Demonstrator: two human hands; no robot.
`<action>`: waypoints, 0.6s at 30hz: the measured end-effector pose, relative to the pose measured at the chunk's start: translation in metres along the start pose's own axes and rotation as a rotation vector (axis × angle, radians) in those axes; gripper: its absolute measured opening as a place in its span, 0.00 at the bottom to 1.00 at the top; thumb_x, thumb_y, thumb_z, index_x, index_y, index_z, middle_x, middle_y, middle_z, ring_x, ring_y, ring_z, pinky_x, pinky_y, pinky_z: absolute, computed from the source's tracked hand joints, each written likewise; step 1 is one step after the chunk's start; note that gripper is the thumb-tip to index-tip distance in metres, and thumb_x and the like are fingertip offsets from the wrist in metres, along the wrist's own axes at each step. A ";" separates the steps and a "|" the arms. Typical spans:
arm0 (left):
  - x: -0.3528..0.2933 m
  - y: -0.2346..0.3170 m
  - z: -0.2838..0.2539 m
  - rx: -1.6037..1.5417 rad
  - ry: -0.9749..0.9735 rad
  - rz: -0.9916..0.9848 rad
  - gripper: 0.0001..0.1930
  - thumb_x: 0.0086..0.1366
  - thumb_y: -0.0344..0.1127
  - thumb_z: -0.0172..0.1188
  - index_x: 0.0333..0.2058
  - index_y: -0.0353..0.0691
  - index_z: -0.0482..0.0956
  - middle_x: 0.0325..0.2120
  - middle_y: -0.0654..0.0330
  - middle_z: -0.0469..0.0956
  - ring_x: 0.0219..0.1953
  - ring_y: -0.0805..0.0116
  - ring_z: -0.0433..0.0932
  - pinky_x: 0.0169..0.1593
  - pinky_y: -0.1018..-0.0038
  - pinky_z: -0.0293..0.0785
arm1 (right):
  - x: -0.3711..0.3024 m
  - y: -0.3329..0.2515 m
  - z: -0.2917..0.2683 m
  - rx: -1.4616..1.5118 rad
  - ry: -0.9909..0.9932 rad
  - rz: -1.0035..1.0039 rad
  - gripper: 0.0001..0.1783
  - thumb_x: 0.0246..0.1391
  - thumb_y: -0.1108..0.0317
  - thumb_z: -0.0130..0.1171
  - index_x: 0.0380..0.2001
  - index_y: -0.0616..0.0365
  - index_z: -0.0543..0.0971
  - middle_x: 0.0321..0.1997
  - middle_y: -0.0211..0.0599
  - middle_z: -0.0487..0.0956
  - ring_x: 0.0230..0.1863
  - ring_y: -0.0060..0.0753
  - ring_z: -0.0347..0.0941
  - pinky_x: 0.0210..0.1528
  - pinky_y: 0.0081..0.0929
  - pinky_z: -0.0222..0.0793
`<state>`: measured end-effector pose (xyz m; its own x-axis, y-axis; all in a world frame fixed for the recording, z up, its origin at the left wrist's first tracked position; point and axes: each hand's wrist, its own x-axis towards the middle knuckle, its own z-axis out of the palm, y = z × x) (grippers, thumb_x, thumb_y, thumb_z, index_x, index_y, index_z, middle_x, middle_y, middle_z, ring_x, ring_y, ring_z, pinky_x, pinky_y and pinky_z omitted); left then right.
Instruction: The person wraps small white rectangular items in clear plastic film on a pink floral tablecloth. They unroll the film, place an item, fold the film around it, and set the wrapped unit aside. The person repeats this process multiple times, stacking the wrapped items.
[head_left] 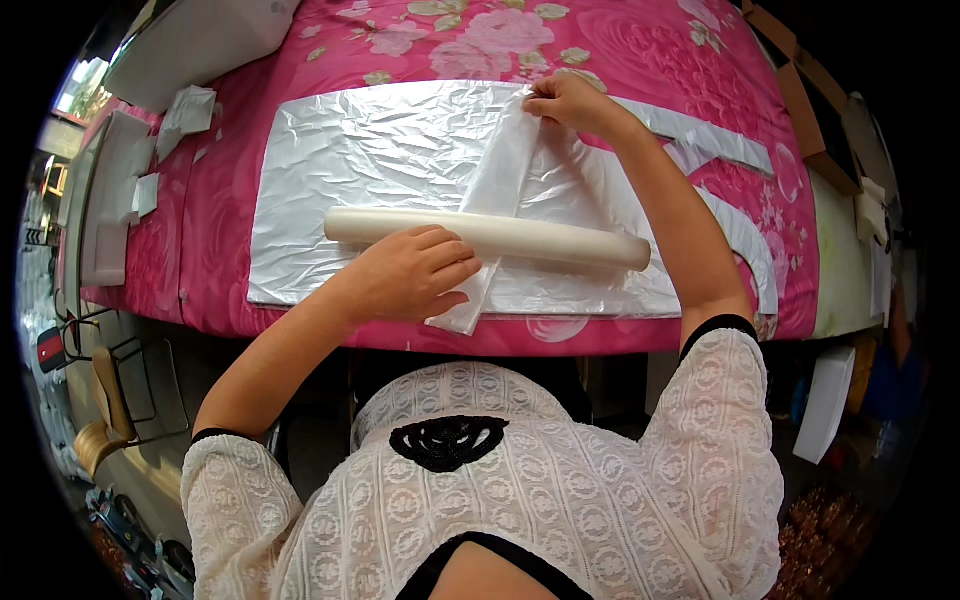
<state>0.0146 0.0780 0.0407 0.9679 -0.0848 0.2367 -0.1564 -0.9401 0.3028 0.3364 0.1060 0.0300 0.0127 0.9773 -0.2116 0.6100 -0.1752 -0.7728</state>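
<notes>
A long whitish translucent roll [560,243] lies crosswise over silvery-white plastic sheets [370,150]. My left hand [425,268] rests against the near side of the roll, left of its middle, its fingers bent and the thumb apart from them. From under the roll a flat translucent plastic strip [502,155] runs up to the far edge of the sheets, and its other end [460,318] comes out beside my left thumb. At that far edge my right hand [568,102] pinches the strip's upper end between thumb and fingers.
A pink flowered cloth [640,50] covers the table. Cut white plastic strips [725,145] lie at the right. At the left stand a white box [195,50] and a white tray [105,220] with scraps. Cardboard boxes [815,120] stand at the right edge.
</notes>
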 end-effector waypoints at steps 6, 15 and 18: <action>-0.009 0.024 0.040 -0.010 -0.238 -0.027 0.43 0.58 0.62 0.43 0.59 0.26 0.54 0.62 0.44 0.51 0.66 0.53 0.48 0.67 0.59 0.42 | 0.006 0.009 0.002 0.139 0.038 0.012 0.11 0.49 0.64 0.59 0.31 0.62 0.79 0.23 0.31 0.77 0.26 0.23 0.71 0.32 0.24 0.67; -0.009 0.050 0.054 0.086 -0.241 -0.104 0.41 0.58 0.58 0.46 0.58 0.26 0.55 0.62 0.45 0.53 0.65 0.55 0.50 0.66 0.59 0.43 | -0.125 -0.074 0.112 -0.243 0.222 -0.394 0.22 0.48 0.67 0.59 0.49 0.55 0.73 0.46 0.43 0.74 0.46 0.46 0.70 0.50 0.34 0.65; -0.008 0.055 0.055 0.092 -0.259 -0.121 0.41 0.57 0.56 0.48 0.58 0.26 0.55 0.62 0.45 0.53 0.66 0.55 0.50 0.66 0.60 0.44 | -0.149 -0.056 0.135 -0.511 0.368 -0.461 0.24 0.45 0.70 0.59 0.49 0.53 0.73 0.46 0.42 0.74 0.46 0.45 0.70 0.49 0.35 0.65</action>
<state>0.0093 0.0091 0.0044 0.9982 -0.0410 -0.0433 -0.0302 -0.9736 0.2263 0.1939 -0.0461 0.0239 -0.1234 0.9304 0.3451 0.9058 0.2477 -0.3438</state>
